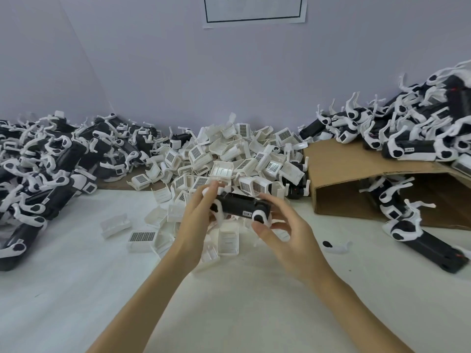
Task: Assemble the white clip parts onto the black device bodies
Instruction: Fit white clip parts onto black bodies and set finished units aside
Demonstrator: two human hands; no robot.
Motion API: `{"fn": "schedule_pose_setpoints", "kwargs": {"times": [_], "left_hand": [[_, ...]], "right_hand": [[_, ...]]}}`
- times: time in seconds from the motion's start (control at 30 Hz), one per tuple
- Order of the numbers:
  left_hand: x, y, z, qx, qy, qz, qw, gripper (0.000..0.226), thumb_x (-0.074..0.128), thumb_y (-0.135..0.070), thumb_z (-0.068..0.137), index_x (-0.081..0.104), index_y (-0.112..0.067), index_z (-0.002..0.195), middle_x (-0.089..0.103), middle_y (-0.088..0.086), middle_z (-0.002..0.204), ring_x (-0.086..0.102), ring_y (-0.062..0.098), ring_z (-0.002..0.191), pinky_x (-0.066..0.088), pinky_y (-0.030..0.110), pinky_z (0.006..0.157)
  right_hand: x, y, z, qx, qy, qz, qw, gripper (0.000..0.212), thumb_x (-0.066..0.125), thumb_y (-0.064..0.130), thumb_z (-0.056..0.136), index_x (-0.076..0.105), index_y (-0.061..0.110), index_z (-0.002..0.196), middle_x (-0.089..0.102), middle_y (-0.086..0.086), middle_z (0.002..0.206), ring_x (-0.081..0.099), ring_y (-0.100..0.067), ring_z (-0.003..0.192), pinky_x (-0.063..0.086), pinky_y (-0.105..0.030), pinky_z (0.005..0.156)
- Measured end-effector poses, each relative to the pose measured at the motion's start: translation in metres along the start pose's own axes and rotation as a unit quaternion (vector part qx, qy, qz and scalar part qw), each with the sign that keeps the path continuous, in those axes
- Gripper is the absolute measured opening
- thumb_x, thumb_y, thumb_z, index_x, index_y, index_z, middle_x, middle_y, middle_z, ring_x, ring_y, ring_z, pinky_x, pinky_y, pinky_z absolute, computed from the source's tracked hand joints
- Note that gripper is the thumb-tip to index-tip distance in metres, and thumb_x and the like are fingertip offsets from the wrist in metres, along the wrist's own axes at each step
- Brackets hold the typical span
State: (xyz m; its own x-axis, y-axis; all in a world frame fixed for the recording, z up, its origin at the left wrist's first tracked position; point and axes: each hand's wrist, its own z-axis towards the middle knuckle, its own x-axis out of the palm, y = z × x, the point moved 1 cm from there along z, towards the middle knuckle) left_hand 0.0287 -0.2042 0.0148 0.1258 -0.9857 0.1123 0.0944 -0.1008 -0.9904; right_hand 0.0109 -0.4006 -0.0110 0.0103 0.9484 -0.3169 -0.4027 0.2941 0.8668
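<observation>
I count one black device body (239,206) held over the counter (229,301) — white clip parts (224,154) too many to count. My left hand (196,217) grips its left end, fingers curled round it; my right hand (285,235) pinches its right end — both forearms reaching forward.

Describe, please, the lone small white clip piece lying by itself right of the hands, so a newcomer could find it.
Start at the brown cardboard sheet on the right. On the white tabletop before its near edge lies a small curved white clip piece with a black oval end. Unlike its neighbours, it lies alone, attached to no black body.
</observation>
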Motion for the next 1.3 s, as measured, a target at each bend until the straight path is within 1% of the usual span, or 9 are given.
{"fn": "schedule_pose_setpoints", "kwargs": {"times": [0.13, 0.27, 0.37, 0.5, 0.77, 0.93, 1.03, 1.17, 1.3], "left_hand": [[-0.005, 0.000, 0.003, -0.025, -0.132, -0.066, 0.989, 0.033, 0.072, -0.058, 0.094, 0.077, -0.026, 0.090, 0.078, -0.003, 0.091, 0.071, 0.021, 0.095, 0.047, 0.039, 0.084], [-0.022, -0.004, 0.011, -0.034, -0.221, -0.113, 0.968, 0.028, 0.071, -0.049, 0.097, 0.071, -0.023, 0.084, 0.071, -0.012, 0.068, 0.066, 0.014, 0.076, 0.048, 0.034, 0.074], [-0.034, -0.008, 0.018, -0.028, -0.249, -0.119, 0.961, 0.024, 0.069, -0.042, 0.098, 0.070, -0.020, 0.089, 0.068, -0.011, 0.068, 0.065, 0.012, 0.070, 0.046, 0.031, 0.068], [-0.040, -0.007, 0.022, -0.058, -0.249, -0.110, 0.961, 0.027, 0.067, -0.044, 0.097, 0.071, -0.023, 0.081, 0.064, -0.006, 0.057, 0.062, 0.012, 0.060, 0.041, 0.028, 0.058], [-0.038, -0.005, 0.022, -0.075, -0.241, -0.113, 0.961, 0.028, 0.067, -0.047, 0.097, 0.074, -0.021, 0.089, 0.053, -0.003, 0.045, 0.061, 0.009, 0.054, 0.037, 0.029, 0.060], [-0.031, 0.001, 0.020, -0.075, -0.224, -0.104, 0.966, 0.025, 0.068, -0.045, 0.097, 0.071, -0.021, 0.092, 0.069, -0.005, 0.076, 0.064, 0.006, 0.053, 0.042, 0.016, 0.042], [-0.017, 0.006, 0.011, -0.085, -0.190, -0.080, 0.975, 0.026, 0.067, -0.047, 0.097, 0.072, -0.023, 0.091, 0.071, -0.003, 0.096, 0.065, 0.014, 0.079, 0.044, 0.032, 0.064], [0.002, 0.012, -0.001, -0.080, -0.153, -0.056, 0.983, 0.035, 0.067, -0.046, 0.099, 0.076, -0.035, 0.067, 0.071, -0.013, 0.070, 0.064, 0.017, 0.081, 0.043, 0.037, 0.074], [0.013, 0.018, -0.007, -0.050, -0.118, -0.032, 0.991, 0.043, 0.060, -0.060, 0.100, 0.072, -0.026, 0.077, 0.070, -0.011, 0.077, 0.065, 0.009, 0.079, 0.042, 0.037, 0.077]], "right_hand": [[0.011, 0.004, -0.007, -0.007, 0.062, 0.002, 0.998, 0.057, 0.052, 0.067, 0.098, 0.041, 0.051, 0.152, 0.056, 0.029, 0.143, 0.050, 0.003, 0.136, 0.042, -0.028, 0.110], [0.021, -0.002, -0.011, -0.034, 0.127, -0.088, 0.987, 0.053, 0.043, 0.023, 0.112, 0.036, 0.050, 0.156, 0.045, 0.027, 0.154, 0.038, 0.006, 0.145, 0.036, -0.027, 0.118], [0.021, -0.015, -0.011, -0.098, 0.180, -0.276, 0.939, 0.048, 0.051, 0.010, 0.107, 0.055, 0.035, 0.148, 0.035, 0.018, 0.164, 0.033, -0.004, 0.150, 0.027, -0.028, 0.123], [0.021, -0.014, -0.009, -0.124, 0.159, -0.317, 0.927, 0.015, 0.068, 0.024, 0.101, 0.074, 0.023, 0.114, 0.050, 0.014, 0.150, 0.041, -0.009, 0.138, 0.026, -0.016, 0.113], [0.008, -0.001, 0.001, 0.019, 0.014, -0.002, 1.000, 0.007, 0.070, 0.027, 0.099, 0.065, 0.022, 0.098, 0.073, 0.013, 0.113, 0.067, -0.004, 0.110, 0.050, -0.020, 0.096], [-0.005, -0.007, 0.009, 0.111, -0.030, 0.175, 0.978, 0.042, 0.078, 0.021, 0.093, 0.063, 0.028, 0.132, 0.077, 0.006, 0.110, 0.072, -0.010, 0.107, 0.055, -0.021, 0.091], [-0.013, -0.010, 0.013, 0.140, -0.050, 0.244, 0.958, 0.036, 0.080, 0.024, 0.090, 0.074, 0.022, 0.125, 0.078, 0.001, 0.115, 0.071, -0.016, 0.115, 0.052, -0.039, 0.108], [-0.020, -0.009, 0.015, 0.134, -0.106, 0.303, 0.938, 0.041, 0.085, 0.036, 0.073, 0.080, 0.016, 0.109, 0.078, -0.007, 0.106, 0.074, -0.024, 0.111, 0.057, -0.037, 0.103], [-0.016, -0.002, 0.014, 0.107, -0.114, 0.369, 0.916, 0.051, 0.084, 0.029, 0.077, 0.071, 0.008, 0.121, 0.074, -0.011, 0.122, 0.070, -0.024, 0.121, 0.055, -0.035, 0.105]]}}
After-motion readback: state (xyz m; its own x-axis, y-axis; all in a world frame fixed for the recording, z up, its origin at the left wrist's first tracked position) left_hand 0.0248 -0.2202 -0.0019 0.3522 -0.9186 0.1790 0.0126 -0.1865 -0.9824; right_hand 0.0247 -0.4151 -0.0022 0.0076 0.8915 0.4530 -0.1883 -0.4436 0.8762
